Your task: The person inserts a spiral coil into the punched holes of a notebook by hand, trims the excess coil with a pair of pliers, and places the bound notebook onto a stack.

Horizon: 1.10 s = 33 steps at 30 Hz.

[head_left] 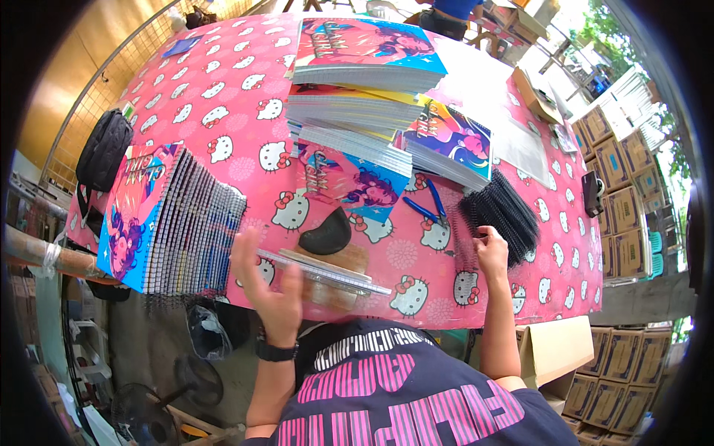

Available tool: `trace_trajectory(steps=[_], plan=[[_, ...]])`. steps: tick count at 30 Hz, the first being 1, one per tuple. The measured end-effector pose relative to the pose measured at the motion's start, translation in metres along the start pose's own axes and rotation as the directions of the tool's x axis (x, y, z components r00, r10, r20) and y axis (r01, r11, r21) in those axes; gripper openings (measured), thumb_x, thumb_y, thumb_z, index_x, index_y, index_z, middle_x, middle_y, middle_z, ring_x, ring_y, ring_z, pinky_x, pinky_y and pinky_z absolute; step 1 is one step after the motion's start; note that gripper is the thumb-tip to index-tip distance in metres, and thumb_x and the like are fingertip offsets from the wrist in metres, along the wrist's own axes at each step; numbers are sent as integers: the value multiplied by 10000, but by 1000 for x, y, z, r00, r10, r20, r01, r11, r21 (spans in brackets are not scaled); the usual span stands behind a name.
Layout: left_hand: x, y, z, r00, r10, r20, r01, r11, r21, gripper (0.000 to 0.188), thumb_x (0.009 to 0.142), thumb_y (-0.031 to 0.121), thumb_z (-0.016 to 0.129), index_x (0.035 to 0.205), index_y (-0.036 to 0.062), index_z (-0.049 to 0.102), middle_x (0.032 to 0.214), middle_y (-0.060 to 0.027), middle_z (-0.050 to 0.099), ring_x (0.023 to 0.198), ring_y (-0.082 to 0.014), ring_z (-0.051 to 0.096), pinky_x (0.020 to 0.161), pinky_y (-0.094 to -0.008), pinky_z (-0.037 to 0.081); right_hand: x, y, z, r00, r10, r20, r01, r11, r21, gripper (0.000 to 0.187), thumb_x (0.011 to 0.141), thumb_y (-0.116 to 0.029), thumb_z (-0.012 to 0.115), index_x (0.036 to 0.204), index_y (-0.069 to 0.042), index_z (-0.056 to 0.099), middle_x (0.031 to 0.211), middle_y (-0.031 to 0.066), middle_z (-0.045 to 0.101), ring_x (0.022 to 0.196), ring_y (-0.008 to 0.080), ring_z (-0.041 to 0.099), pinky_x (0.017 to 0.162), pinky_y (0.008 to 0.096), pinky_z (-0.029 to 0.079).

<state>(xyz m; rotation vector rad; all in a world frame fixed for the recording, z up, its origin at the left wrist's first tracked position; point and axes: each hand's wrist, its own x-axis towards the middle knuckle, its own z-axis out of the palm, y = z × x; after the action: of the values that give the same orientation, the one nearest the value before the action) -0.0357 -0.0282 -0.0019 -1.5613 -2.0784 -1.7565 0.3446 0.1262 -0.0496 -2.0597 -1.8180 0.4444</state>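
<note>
My left hand [269,286], blurred and wearing a black wristband, is around the left end of a thin pad of paper [346,279], seen edge-on above a wooden block [327,291]. Its thumb is on the near side. Behind the pad rests a black rounded piece [326,232]. My right hand [492,251] has its fingertips pinched at a dark, smeared spiral binding coil [464,236]. Right beside it lies a heap of black spiral coils [506,215]. Blue-handled pliers [426,204] lie a little farther off.
Coil-bound notebooks [175,223] stand packed at left. Stacks of colourful-covered notebooks [364,63] fill the far middle, and a loose cover [349,178] lies nearer. A black bag [104,149] sits at the left edge of the pink table [401,312]. Cardboard boxes [621,212] are piled at right.
</note>
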Motion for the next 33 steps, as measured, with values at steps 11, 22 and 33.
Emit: trace_trajectory(steps=[11, 22, 33], plan=[[-31, 36, 45, 810, 267, 522, -396, 906, 151, 556, 744, 528, 691, 1114, 117, 633, 872, 12, 572, 1084, -174, 528, 1056, -688, -64, -96, -135, -52, 678, -559, 477, 243, 783, 572, 268, 971, -96, 497, 1229, -24, 519, 861, 40, 546, 746, 111, 505, 689, 255, 444], [-22, 50, 46, 798, 278, 535, -375, 923, 80, 343, 724, 325, 728, 996, 125, 665, 915, -8, 586, 1056, -190, 545, 1103, -599, 81, -106, -137, -29, 719, -595, 359, 292, 727, 622, 216, 848, -21, 626, 1064, -16, 635, 961, 110, 616, 842, 210, 616, 741, 312, 490], [-11, 41, 29, 810, 290, 510, -245, 957, -156, 214, 695, 93, 743, 898, 113, 680, 835, -7, 639, 875, -190, 604, 879, -386, 376, -92, -140, -26, 575, -750, 327, 415, 612, 673, 228, 797, 16, 643, 1023, -13, 646, 896, 113, 623, 816, 226, 623, 724, 332, 494]])
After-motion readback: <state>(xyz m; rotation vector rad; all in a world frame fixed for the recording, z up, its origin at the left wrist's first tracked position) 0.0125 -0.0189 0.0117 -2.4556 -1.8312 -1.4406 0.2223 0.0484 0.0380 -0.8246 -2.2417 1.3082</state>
